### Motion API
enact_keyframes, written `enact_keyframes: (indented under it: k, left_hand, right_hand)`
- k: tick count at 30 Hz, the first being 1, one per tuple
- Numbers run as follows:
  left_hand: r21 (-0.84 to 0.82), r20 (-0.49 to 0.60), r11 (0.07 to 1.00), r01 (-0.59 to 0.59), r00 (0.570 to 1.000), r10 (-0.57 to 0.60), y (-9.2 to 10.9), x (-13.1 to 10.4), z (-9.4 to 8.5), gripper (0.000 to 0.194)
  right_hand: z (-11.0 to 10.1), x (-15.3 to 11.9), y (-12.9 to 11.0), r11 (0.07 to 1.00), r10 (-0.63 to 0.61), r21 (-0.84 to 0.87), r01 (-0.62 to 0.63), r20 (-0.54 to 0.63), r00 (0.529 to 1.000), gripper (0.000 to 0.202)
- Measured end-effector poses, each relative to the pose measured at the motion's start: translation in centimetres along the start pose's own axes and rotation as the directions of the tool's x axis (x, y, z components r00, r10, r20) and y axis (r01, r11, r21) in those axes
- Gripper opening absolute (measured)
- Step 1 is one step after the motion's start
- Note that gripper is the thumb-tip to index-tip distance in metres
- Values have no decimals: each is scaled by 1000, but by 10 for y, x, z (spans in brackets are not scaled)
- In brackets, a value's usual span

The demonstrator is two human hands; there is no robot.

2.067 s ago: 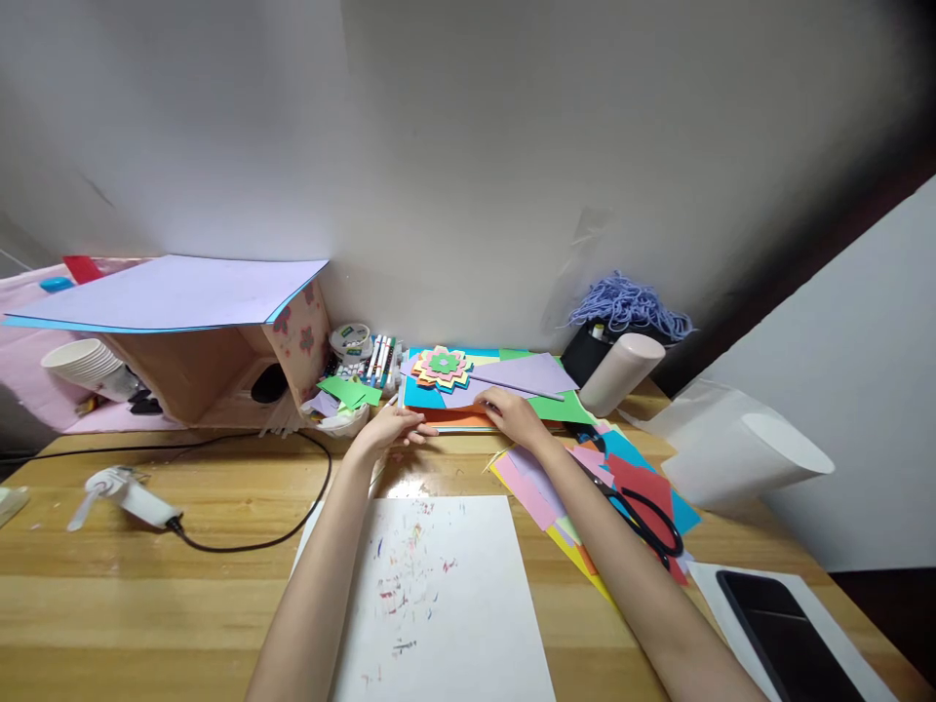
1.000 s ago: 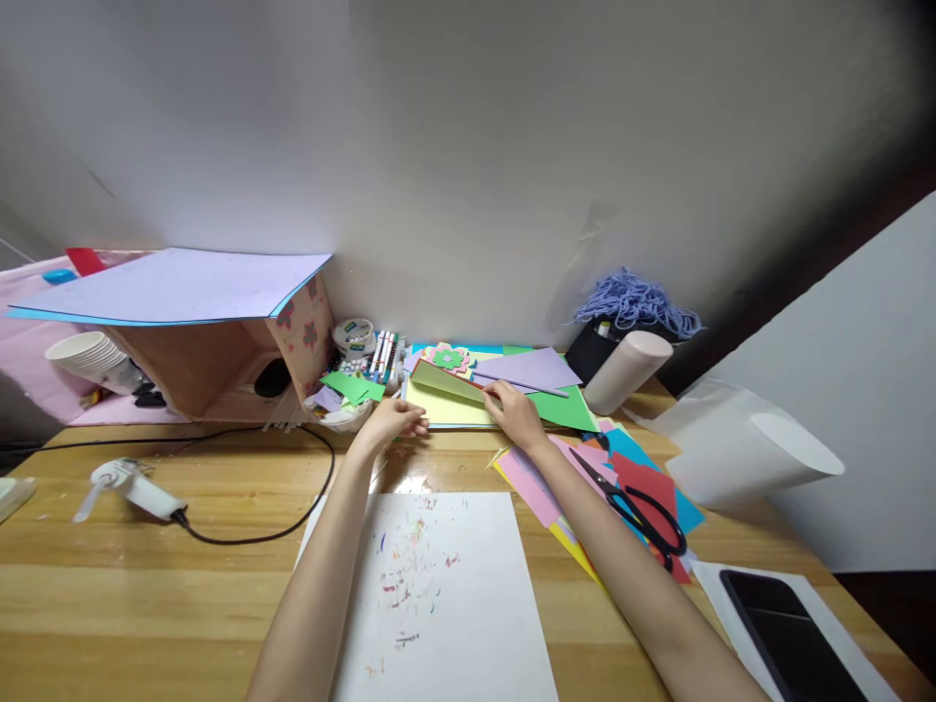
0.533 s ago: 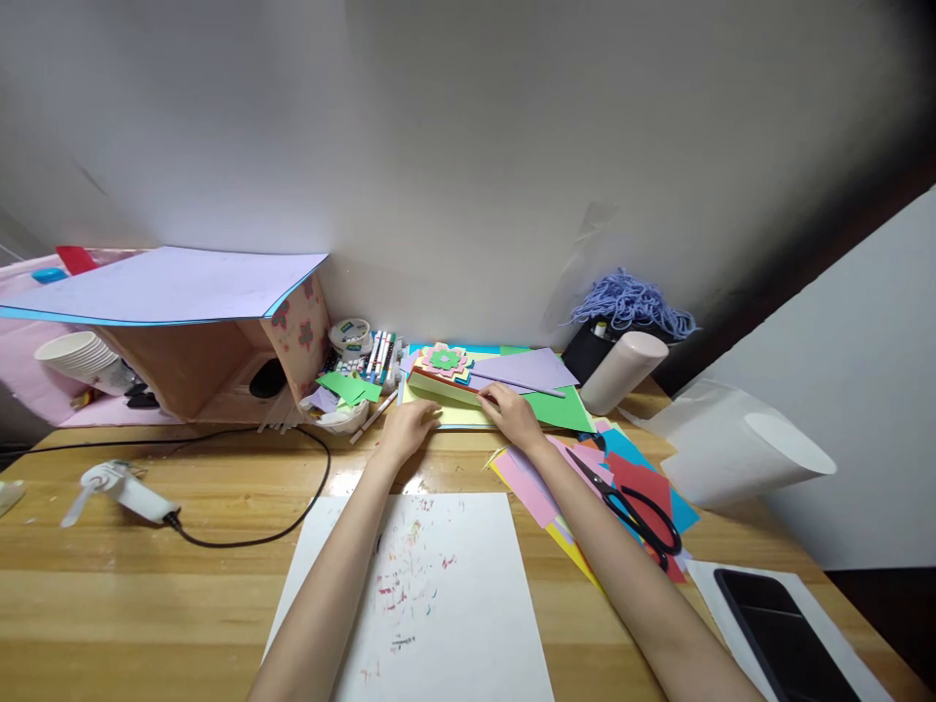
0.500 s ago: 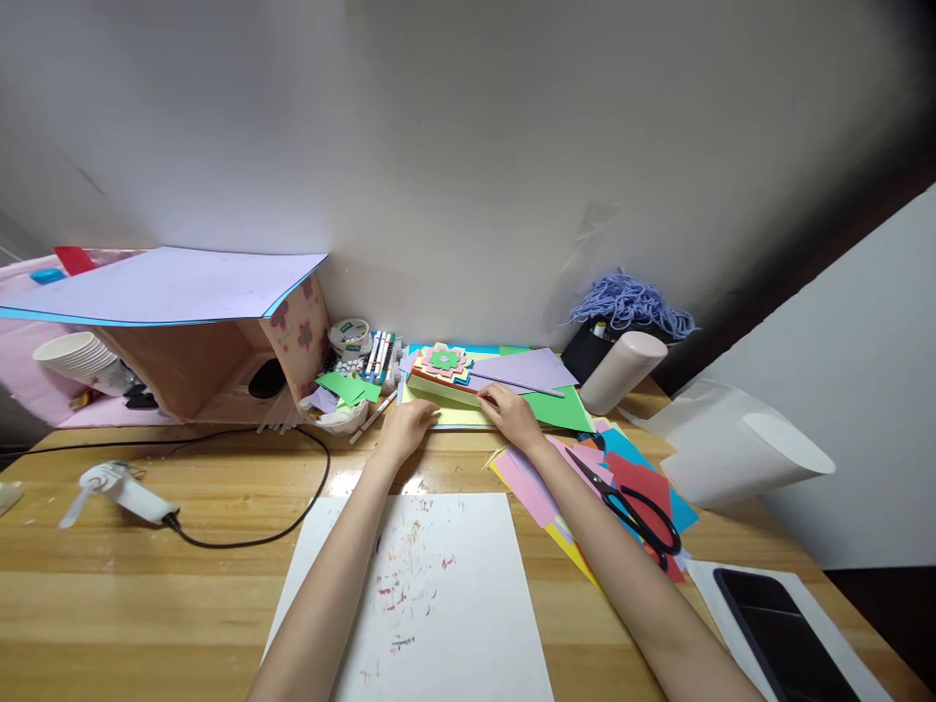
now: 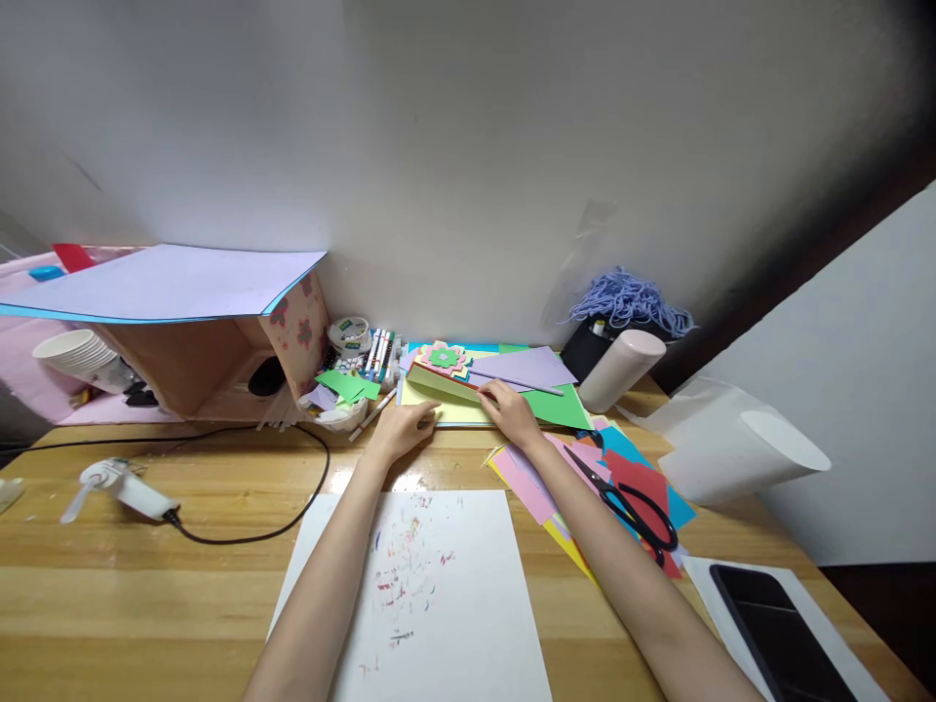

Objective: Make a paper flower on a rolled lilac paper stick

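My right hand [image 5: 509,413] pinches the front edge of a raised sheet of paper [image 5: 448,380], pale yellow underneath with a reddish-brown edge. Loosely curled, my left hand [image 5: 402,429] rests at the front left of the paper stack, thumb and fingers slightly apart, holding nothing visible. A layered paper flower [image 5: 444,359] with a green centre lies on top of the raised sheet. Beside it, a thin purple stick [image 5: 516,382] crosses a lilac sheet [image 5: 537,365] and a green sheet [image 5: 563,408]. Below the raised sheet shows a yellow sheet [image 5: 460,413].
Paint-marked white paper [image 5: 453,585] lies in front. Black scissors [image 5: 621,499] rest on coloured paper scraps at right, near a phone [image 5: 775,624] and white paper roll [image 5: 746,456]. Left are a corded glue gun [image 5: 136,490], a box [image 5: 296,331] and a scrap bowl [image 5: 340,417].
The sheet in my right hand is tilted up a little more, showing more of its yellow underside. My left hand's fingers have drawn slightly back from the paper edge.
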State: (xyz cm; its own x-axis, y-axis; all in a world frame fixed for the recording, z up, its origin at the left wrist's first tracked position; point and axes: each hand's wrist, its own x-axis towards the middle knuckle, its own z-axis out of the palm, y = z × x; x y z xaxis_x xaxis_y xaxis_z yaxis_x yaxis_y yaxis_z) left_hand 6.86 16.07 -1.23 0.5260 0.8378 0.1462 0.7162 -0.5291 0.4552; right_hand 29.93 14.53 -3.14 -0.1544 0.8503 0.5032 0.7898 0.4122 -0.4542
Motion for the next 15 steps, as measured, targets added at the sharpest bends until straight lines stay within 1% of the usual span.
enact_keyframes:
  k: [4, 7, 9, 13, 15]
  left_hand:
    - [80, -8, 993, -85, 996, 86, 1, 4, 5, 26]
    - [96, 42, 982, -165, 986, 162, 1, 9, 6, 23]
    - [94, 76, 976, -198, 979, 191, 1, 11, 5, 20]
    - [90, 91, 977, -195, 978, 187, -1, 14, 1, 21]
    - [86, 92, 980, -179, 981, 171, -2, 15, 0, 23]
  right_hand:
    - [-2, 1, -2, 1000, -13, -4, 13, 15, 1000, 14]
    - [-7, 1, -4, 999, -38, -18, 39, 63, 997, 14]
    - [-11, 2, -5, 997, -61, -29, 64, 97, 993, 15]
    - [-19, 3, -5, 990, -119, -49, 132, 207, 971, 21]
    - [-21, 4, -2, 989, -116, -61, 133, 228, 967, 22]
